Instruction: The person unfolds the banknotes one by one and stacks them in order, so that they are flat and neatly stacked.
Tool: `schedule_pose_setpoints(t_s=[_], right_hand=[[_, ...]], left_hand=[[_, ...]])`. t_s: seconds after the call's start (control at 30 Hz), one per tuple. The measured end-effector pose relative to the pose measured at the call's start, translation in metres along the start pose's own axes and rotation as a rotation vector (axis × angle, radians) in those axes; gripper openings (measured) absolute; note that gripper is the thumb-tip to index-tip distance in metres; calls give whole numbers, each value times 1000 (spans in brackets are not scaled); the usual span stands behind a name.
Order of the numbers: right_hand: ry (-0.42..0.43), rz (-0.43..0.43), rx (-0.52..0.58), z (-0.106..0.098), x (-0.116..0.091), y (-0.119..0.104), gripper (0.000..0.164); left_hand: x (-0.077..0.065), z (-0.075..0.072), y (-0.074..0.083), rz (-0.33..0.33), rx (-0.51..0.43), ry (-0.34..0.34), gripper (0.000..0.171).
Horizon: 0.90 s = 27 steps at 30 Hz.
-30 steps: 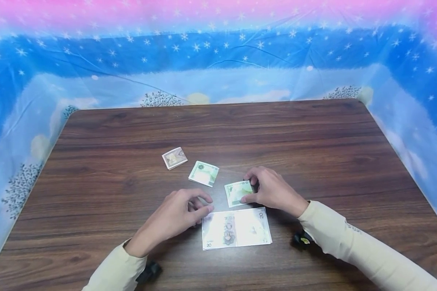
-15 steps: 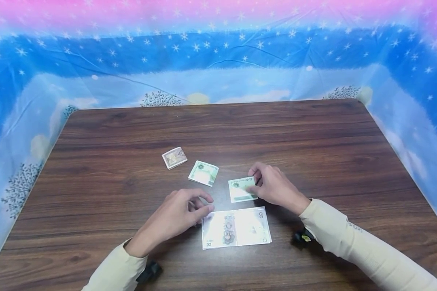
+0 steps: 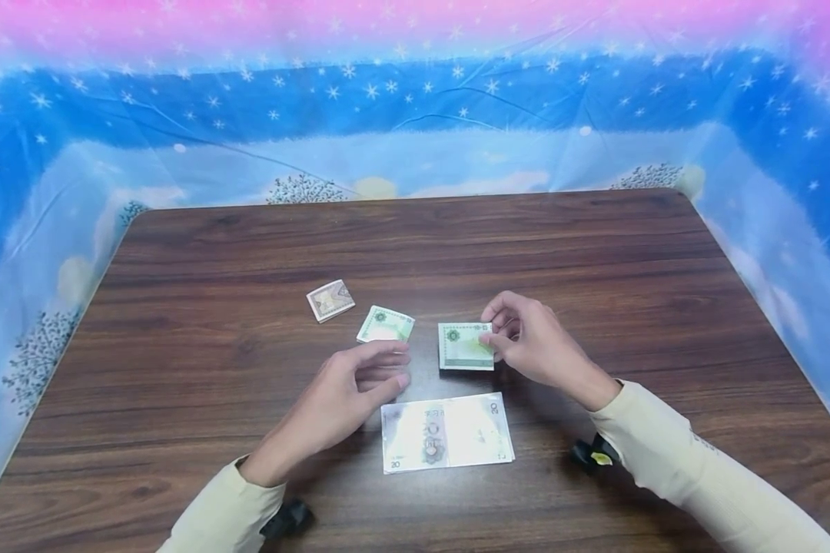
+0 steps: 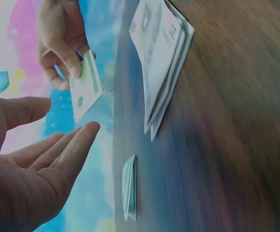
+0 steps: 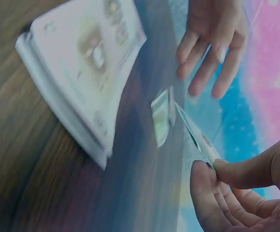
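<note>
My right hand (image 3: 536,338) pinches a folded green banknote (image 3: 465,347) by its right edge, thumb on top; in the right wrist view this banknote (image 5: 198,135) is held up off the table. My left hand (image 3: 353,395) holds nothing, its fingers loosely bent with a gap to the thumb (image 4: 31,111). It hovers by the near side of a second folded green banknote (image 3: 385,324) and covers part of it in the head view. Between me and the hands lies a stack of banknotes marked 20 (image 3: 446,432), spread flat; the left wrist view shows its layered edges (image 4: 161,63).
A folded brownish banknote (image 3: 330,300) lies beyond the second green one, to the left. The brown wooden table (image 3: 595,253) reaches back to a blue and pink snowflake cloth (image 3: 415,92) hung round it. Dark wrist-worn devices (image 3: 287,520) sit under both cuffs.
My right hand has raised the green banknote from the table and moved it away from me and slightly right. The left hand has shifted a little forward, its fingers extending more.
</note>
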State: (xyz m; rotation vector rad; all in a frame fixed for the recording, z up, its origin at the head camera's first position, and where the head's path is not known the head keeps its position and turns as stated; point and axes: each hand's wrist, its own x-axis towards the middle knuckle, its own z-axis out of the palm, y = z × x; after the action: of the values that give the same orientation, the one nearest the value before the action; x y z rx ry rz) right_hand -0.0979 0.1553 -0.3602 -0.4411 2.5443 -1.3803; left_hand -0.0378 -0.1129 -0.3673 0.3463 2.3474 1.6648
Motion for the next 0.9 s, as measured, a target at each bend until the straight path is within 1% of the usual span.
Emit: schedule_pose_setpoints(t_s=[0.13, 0.2, 0.27, 0.37, 0.43, 0.47, 0.57, 0.67, 0.8, 0.9], right_hand=[[-39, -40, 106, 4, -8, -10, 18], [-68, -58, 160, 7, -12, -15, 18], [-93, -66, 198, 10, -15, -19, 17], [-121, -58, 229, 13, -18, -22, 19], [-127, -45, 248, 14, -18, -23, 21], [-124, -39, 255, 15, -18, -23, 22], [-103, -18, 266, 17, -18, -21, 23], [-78, -10, 240, 19, -17, -18, 19], [-60, -17, 170, 22, -16, -15, 16], [-63, -4, 154, 24, -17, -15, 18]], left_hand=[[2, 4, 2, -33, -118, -5, 51], [3, 7, 4, -66, -173, -15, 54], [4, 9, 5, -113, -247, -45, 56], [5, 11, 6, -191, -366, -84, 53], [6, 11, 7, -236, -448, -92, 49], [6, 11, 7, -249, -474, -89, 47], [6, 12, 8, -277, -525, -66, 42], [6, 14, 9, -287, -543, -52, 43], [6, 17, 11, -287, -557, -27, 46], [6, 20, 12, -277, -558, -15, 47]])
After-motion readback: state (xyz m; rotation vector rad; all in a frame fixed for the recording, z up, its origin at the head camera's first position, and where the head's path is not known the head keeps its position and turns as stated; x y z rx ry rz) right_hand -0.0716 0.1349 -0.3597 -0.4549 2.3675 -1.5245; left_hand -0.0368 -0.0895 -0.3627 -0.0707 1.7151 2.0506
